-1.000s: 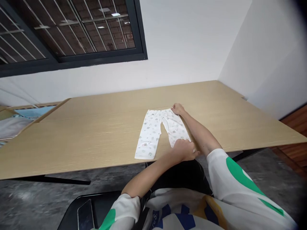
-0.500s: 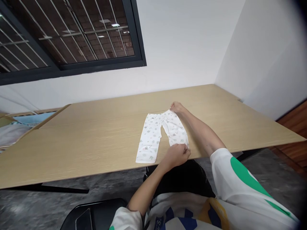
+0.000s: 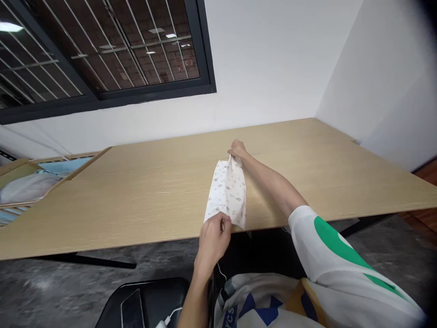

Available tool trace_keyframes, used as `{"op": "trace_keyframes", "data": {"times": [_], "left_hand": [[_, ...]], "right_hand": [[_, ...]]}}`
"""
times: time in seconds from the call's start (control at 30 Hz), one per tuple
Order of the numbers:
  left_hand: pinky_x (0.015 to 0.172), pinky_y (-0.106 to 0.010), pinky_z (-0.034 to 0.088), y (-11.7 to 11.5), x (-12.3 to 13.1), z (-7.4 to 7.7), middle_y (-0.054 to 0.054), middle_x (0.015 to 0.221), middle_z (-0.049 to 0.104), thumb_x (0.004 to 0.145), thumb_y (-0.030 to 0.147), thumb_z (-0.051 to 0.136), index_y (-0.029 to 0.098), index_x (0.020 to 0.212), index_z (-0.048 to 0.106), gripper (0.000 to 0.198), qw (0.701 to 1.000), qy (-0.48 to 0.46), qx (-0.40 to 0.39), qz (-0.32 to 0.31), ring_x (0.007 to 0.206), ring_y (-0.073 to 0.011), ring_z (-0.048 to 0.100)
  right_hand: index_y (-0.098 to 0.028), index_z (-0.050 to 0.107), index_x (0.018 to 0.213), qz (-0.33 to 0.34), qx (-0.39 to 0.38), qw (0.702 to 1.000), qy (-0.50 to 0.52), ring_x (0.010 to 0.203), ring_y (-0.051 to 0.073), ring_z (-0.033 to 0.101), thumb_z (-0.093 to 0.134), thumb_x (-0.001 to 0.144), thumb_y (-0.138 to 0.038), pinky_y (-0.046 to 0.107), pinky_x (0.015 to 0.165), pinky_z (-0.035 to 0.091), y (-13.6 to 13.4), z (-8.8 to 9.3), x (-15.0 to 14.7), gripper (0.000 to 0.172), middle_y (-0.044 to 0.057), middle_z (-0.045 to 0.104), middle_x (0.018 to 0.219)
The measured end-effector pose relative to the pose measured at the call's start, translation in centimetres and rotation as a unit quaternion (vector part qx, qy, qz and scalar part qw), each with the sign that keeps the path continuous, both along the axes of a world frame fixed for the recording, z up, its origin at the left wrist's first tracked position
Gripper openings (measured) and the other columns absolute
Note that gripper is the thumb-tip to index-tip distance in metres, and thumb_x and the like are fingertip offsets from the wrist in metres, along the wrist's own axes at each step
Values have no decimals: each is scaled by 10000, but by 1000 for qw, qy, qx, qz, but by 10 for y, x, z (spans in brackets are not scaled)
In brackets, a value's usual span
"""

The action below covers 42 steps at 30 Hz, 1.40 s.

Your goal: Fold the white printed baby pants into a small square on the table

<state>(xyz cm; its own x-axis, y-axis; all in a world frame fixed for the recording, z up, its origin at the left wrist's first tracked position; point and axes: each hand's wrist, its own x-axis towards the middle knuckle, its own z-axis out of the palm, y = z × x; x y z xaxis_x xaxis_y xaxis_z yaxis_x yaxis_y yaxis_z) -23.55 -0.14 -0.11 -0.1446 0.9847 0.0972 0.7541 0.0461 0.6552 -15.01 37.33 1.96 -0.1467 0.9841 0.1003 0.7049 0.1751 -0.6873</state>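
Observation:
A small pair of white pants [image 3: 226, 189] with a scattered print lies near the front edge of the table, one leg brought over the other. My right hand [image 3: 237, 149] pinches the waist end at the far side and lifts it a little off the tabletop. At the near end my left hand [image 3: 215, 234] is closed on the leg hem, its fingertips pressed together. A corner of the upper leg hangs free just right of the left hand. The lower leg is mostly covered.
The light wood table [image 3: 143, 196] runs along the white wall below a barred window [image 3: 119, 45]. A wooden crib [image 3: 51, 182] with bedding stands at the left. Beside me is a black chair [image 3: 153, 296] with a phone [image 3: 133, 310] and white cable on it.
The right leg of the pants has been carried leftward over the other leg. Both hands moved left with it, and the spread shape is now one narrow strip.

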Motion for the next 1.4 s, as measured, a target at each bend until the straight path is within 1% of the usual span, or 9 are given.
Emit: {"op": "trace_keyframes", "data": {"times": [0.23, 0.63, 0.73, 0.87, 0.93, 1.03, 1.13, 1.27, 1.4], "left_hand": [[637, -299, 291, -15, -43, -22, -37, 721, 644, 1025, 308, 394, 234, 743, 518, 316, 984, 131, -18, 117, 684, -197, 584], [687, -317, 358, -19, -44, -40, -110, 817, 739, 1017, 327, 438, 209, 875, 657, 287, 942, 269, -49, 192, 768, -263, 686], [740, -350, 399, -24, -41, -40, -117, 804, 723, 1012, 311, 447, 182, 894, 664, 279, 930, 299, 8, 214, 805, -282, 683], [833, -389, 443, -33, -25, -43, -133, 1021, 730, 1016, 317, 499, 162, 1034, 692, 248, 931, 311, 129, 138, 958, -295, 664], [891, -404, 458, -36, -11, -48, -162, 1232, 700, 1017, 332, 529, 145, 1226, 663, 311, 930, 317, 164, 94, 1101, -310, 646], [1006, -447, 453, -41, 8, -59, -205, 1443, 606, 1013, 340, 545, 93, 1427, 556, 482, 920, 338, 190, 56, 1308, -354, 566], [1046, -503, 451, -46, 15, -74, -237, 1355, 654, 999, 355, 557, 53, 1352, 617, 469, 911, 361, 193, 47, 1301, -395, 575], [983, -544, 499, -52, 14, -90, -247, 1052, 728, 983, 391, 576, 40, 1098, 725, 399, 901, 393, 182, 42, 1105, -404, 671], [1019, -562, 502, -54, 16, -96, -281, 1173, 705, 981, 386, 576, 6, 1195, 698, 453, 899, 403, 169, 40, 1204, -432, 642]], "right_hand": [[-146, 588, 1269, 5, -23, 999, 36, 1118, 323, 665, 710, 830, -154, 419, 934, 562, -9, -27, -46, 457, 184, 638, 1242], [-154, 563, 1236, 31, -8, 999, 40, 1151, 324, 634, 637, 892, -163, 451, 982, 534, -25, -40, -66, 352, 185, 636, 1219], [-177, 578, 1190, 66, 35, 996, 46, 1226, 302, 591, 579, 943, -184, 440, 1048, 493, -37, -35, -61, 247, 160, 623, 1254], [-183, 584, 1217, 137, 92, 985, 52, 1263, 255, 570, 521, 997, -205, 412, 1101, 451, -77, -31, -50, 229, 134, 621, 1308], [-171, 567, 1302, 234, 132, 962, 53, 1278, 252, 572, 513, 1032, -286, 425, 1111, 445, -112, -32, -41, 298, 141, 610, 1363], [-175, 500, 1472, 449, 170, 877, 21, 1434, 269, 478, 455, 1081, -431, 469, 1182, 385, -176, -39, -24, 469, 159, 491, 1564], [-209, 439, 1571, 573, 172, 801, -12, 1571, 243, 303, 412, 1108, -418, 453, 1268, 274, -232, -49, -9, 509, 120, 332, 1701], [-177, 406, 1610, 632, 192, 750, -11, 1602, 232, 225, 470, 1098, -371, 417, 1313, 182, -264, -68, -2, 551, 126, 295, 1709], [-98, 420, 1595, 635, 186, 748, -44, 1590, 267, 256, 435, 1109, -393, 444, 1314, 186, -254, -83, -2, 569, 167, 330, 1679]]}}
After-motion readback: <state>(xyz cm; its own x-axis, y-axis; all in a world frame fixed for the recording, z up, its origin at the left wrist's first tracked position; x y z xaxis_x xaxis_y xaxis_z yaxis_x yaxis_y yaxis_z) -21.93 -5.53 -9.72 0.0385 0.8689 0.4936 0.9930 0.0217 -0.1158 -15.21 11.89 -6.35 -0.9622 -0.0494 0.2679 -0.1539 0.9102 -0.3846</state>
